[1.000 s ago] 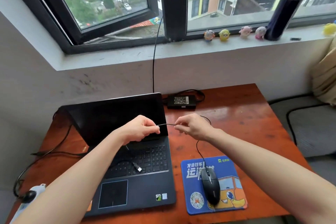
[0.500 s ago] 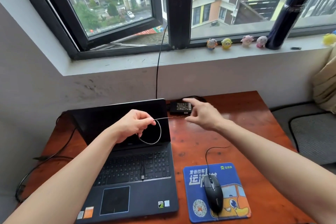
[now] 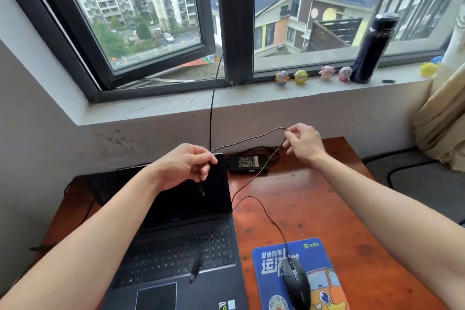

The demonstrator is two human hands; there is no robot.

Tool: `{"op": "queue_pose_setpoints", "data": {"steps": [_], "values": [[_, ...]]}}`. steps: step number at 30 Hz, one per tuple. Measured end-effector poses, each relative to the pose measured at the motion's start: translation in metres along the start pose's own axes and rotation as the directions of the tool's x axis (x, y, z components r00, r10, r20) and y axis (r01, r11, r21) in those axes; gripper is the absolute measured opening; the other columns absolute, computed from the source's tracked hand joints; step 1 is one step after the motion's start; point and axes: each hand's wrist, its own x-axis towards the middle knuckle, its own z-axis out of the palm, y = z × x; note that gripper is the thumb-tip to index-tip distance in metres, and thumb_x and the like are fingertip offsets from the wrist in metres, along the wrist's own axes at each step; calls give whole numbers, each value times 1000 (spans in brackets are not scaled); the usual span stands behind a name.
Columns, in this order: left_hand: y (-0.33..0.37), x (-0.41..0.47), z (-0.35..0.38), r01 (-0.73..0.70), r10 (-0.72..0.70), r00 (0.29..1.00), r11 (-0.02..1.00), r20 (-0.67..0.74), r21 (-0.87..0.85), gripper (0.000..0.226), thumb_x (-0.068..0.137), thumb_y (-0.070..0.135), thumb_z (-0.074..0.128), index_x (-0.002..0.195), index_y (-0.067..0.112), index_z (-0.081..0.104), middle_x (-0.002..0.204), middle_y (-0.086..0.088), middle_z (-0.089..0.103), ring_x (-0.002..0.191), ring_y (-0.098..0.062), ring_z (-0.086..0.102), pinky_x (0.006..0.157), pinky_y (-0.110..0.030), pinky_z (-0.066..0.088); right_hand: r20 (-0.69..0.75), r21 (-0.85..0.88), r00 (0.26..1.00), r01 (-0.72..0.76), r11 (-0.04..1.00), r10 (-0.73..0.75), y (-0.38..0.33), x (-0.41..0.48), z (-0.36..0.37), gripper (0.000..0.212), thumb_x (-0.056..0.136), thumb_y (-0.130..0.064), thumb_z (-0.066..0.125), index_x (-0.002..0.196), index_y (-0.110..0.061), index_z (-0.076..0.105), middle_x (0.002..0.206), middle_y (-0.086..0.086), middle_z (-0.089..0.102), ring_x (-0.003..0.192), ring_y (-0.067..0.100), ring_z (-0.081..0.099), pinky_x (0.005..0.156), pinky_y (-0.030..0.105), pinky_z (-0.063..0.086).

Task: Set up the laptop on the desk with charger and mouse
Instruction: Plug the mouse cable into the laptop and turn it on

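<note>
An open black laptop [image 3: 181,254] with a dark screen sits on the reddish wooden desk [image 3: 314,204]. To its right a black mouse [image 3: 295,284] rests on a blue mouse pad [image 3: 317,254]. Its thin cable [image 3: 251,138] runs up from the mouse to my right hand [image 3: 303,142], which pinches it above the desk's far edge. From there it stretches to my left hand [image 3: 186,166], closed on it in front of the screen's top edge, with the plug end dangling below. The black charger brick [image 3: 247,162] lies behind the laptop.
A dark bottle [image 3: 372,50] and small toy figures [image 3: 312,74] stand on the windowsill. A black cable [image 3: 212,108] drops from the window to the desk. More cables trail off the desk's left side. A curtain [image 3: 442,113] hangs at right.
My right hand has risen and moved right, drawing the mouse cable out into a long span. My left hand has lifted toward the top of the screen. The view has tilted up.
</note>
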Motion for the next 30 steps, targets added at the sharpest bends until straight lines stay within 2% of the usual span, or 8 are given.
{"op": "queue_pose_setpoints", "data": {"steps": [4,7,13,16,21,25,28,30], "values": [[33,29,16,-75,74,997,977,-11,-200,19,100,11,44,92,2,59,62,-7,53,57,-19,55,51,-24,45,29,162,1000,-2,987,-3,-1,-17,7,8,86,-13,62,93,-18,59,73,0,72,56,12,69,51,19,46],[51,53,22,-88,66,995,945,-80,-316,20,101,9,40,91,4,57,63,-6,52,55,-17,56,49,-23,47,226,326,974,-107,939,32,-1,-32,19,19,87,-1,55,86,-15,67,87,5,75,69,12,69,45,20,44],[64,97,22,-41,-32,989,881,-144,-472,24,102,10,36,88,7,55,56,0,53,52,-13,55,46,-19,47,493,390,869,-272,880,50,0,-38,34,51,83,10,43,114,-23,66,119,0,67,103,13,62,64,24,47],[65,114,25,-24,-56,990,845,-133,-534,25,102,9,36,88,7,56,54,0,55,49,-12,57,45,-18,47,573,423,820,-306,853,10,-7,-32,43,54,85,3,58,124,-35,55,128,2,59,105,13,60,72,27,49],[59,134,19,-20,-101,981,792,-164,-610,26,102,10,36,86,7,56,56,-1,55,52,-13,57,45,-17,48,669,342,743,-327,881,16,-6,-26,60,13,88,-25,68,98,-18,66,107,11,67,94,9,56,72,28,47],[36,142,-16,-99,-225,901,724,-370,-683,27,102,8,34,80,7,49,68,-4,46,66,-17,52,46,-18,52,668,348,733,-460,817,129,32,-17,33,19,91,-33,64,82,-16,63,86,5,75,88,12,69,63,26,46],[5,138,-49,-117,-375,795,677,-477,-727,27,102,4,29,82,5,46,75,-9,49,70,-19,53,47,-22,55,597,294,763,-498,816,250,66,-3,-5,28,92,-36,61,70,-20,57,65,-2,64,92,22,72,74,33,45],[-14,134,-65,-113,-440,738,667,-512,-736,25,101,1,25,97,0,50,80,-12,52,73,-22,55,61,-25,57,549,256,782,-492,832,293,82,6,-22,30,91,-37,62,67,-21,56,59,-4,56,84,22,72,78,35,46]]}}
